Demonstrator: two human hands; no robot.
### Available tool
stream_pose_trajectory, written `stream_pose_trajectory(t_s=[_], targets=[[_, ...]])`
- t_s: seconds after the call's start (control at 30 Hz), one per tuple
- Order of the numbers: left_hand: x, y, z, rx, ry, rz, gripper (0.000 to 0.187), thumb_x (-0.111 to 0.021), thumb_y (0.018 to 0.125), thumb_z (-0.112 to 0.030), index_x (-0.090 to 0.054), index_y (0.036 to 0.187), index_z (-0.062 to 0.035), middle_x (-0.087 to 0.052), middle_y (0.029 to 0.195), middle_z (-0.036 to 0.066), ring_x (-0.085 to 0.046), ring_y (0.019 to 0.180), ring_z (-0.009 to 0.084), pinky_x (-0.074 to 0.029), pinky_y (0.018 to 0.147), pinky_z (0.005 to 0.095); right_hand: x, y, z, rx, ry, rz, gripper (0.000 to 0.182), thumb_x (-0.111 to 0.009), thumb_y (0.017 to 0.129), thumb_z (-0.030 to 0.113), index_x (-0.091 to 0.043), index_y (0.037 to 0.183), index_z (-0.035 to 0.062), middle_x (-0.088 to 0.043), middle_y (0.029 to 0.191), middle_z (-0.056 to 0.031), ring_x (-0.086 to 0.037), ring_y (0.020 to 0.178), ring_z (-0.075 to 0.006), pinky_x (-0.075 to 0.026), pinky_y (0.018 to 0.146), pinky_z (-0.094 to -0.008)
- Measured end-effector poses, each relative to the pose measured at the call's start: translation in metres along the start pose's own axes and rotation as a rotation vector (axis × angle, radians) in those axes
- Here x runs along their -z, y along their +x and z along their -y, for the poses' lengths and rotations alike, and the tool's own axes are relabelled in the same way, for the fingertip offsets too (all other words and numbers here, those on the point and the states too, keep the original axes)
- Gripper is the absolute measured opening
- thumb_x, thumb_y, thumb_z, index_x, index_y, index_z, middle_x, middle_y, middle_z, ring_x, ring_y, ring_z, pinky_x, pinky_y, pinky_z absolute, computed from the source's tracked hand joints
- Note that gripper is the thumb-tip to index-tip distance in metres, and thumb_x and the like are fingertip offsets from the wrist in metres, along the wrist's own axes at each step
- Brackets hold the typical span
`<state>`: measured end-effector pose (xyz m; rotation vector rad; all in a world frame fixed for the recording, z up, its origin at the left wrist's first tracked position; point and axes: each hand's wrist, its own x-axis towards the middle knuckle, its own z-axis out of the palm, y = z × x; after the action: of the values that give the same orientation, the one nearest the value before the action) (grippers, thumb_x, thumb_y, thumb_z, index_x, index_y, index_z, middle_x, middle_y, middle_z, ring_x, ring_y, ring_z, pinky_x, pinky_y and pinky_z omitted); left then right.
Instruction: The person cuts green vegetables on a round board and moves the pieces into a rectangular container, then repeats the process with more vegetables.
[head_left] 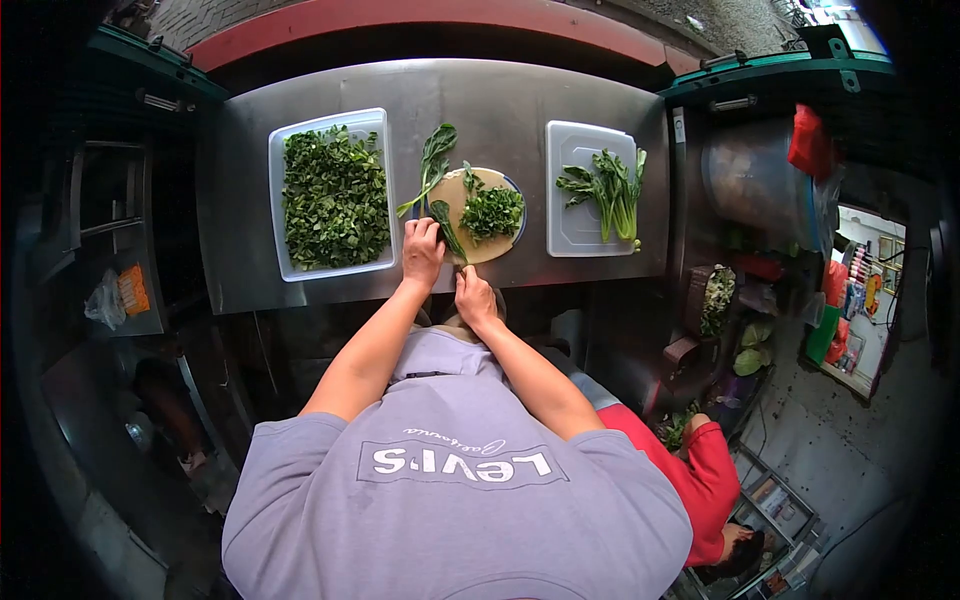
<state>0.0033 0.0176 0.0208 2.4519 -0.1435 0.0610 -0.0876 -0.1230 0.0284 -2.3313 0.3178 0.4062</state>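
My left hand (422,250) presses down on a leafy green stalk (432,170) that lies across the left edge of a round wooden cutting board (455,193). My right hand (474,296) grips a knife handle at the board's near edge; the blade (451,243) points toward the stalk beside my left fingers. A heap of chopped greens (492,211) sits on the right half of the board.
A white tray (330,122) full of chopped greens lies left of the board on the steel counter (500,100). A white tray (572,215) to the right holds whole leafy stalks (612,190). A person in red crouches at lower right by vegetable bins.
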Motion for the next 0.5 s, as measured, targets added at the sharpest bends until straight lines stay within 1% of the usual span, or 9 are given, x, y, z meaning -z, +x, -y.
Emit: stream_pose_trajectory(t_s=[0.03,0.1,0.2,0.33,0.5], targets=[[0.0006,0.0000,-0.0009,0.000,0.002,-0.002,0.038,-0.078,0.075,-0.006,-0.070,0.112,-0.0015,-0.065,0.119,0.011,-0.055,0.117,0.0343,-0.048,0.104,0.0414,0.0007,0.0003,0.0007,-0.010,-0.009,0.011,0.019,-0.053,0.105,0.026,-0.054,0.106,0.0069,-0.068,0.084,-0.0289,-0.066,0.083,-0.0520,-0.051,0.072,-0.0607],[0.0018,-0.0003,-0.0016,0.014,0.013,0.024,0.050,-0.080,0.073,-0.004,-0.066,0.121,0.0018,-0.062,0.127,0.013,-0.052,0.123,0.0351,-0.045,0.108,0.0418,0.0009,0.0008,0.0017,-0.009,-0.013,0.011,0.019,-0.053,0.105,0.026,-0.054,0.106,0.0070,-0.068,0.085,-0.0290,-0.066,0.083,-0.0521,-0.051,0.072,-0.0608],[0.0028,-0.0001,-0.0012,-0.015,0.047,0.043,0.052,-0.079,0.075,-0.004,-0.064,0.125,0.0020,-0.060,0.128,0.013,-0.051,0.122,0.0347,-0.045,0.108,0.0417,0.0014,0.0014,0.0003,-0.013,-0.024,0.017,0.019,-0.053,0.105,0.026,-0.055,0.107,0.0069,-0.068,0.086,-0.0290,-0.066,0.084,-0.0521,-0.051,0.073,-0.0610],[0.0041,0.0013,-0.0031,-0.003,0.045,0.040,0.056,-0.080,0.075,-0.005,-0.063,0.127,0.0013,-0.059,0.129,0.013,-0.051,0.123,0.0347,-0.045,0.108,0.0428,-0.0004,0.0026,-0.0006,0.003,-0.018,0.007,0.020,-0.052,0.105,0.026,-0.055,0.108,0.0063,-0.069,0.086,-0.0288,-0.066,0.084,-0.0520,-0.051,0.074,-0.0611],[0.0032,0.0021,-0.0027,0.025,0.102,0.093,0.060,-0.081,0.076,-0.009,-0.062,0.132,-0.0004,-0.057,0.133,0.012,-0.050,0.125,0.0325,-0.046,0.107,0.0430,0.0035,0.0042,0.0037,-0.016,-0.027,0.040,0.021,-0.052,0.105,0.026,-0.055,0.109,0.0060,-0.069,0.089,-0.0294,-0.066,0.086,-0.0521,-0.051,0.075,-0.0614]])
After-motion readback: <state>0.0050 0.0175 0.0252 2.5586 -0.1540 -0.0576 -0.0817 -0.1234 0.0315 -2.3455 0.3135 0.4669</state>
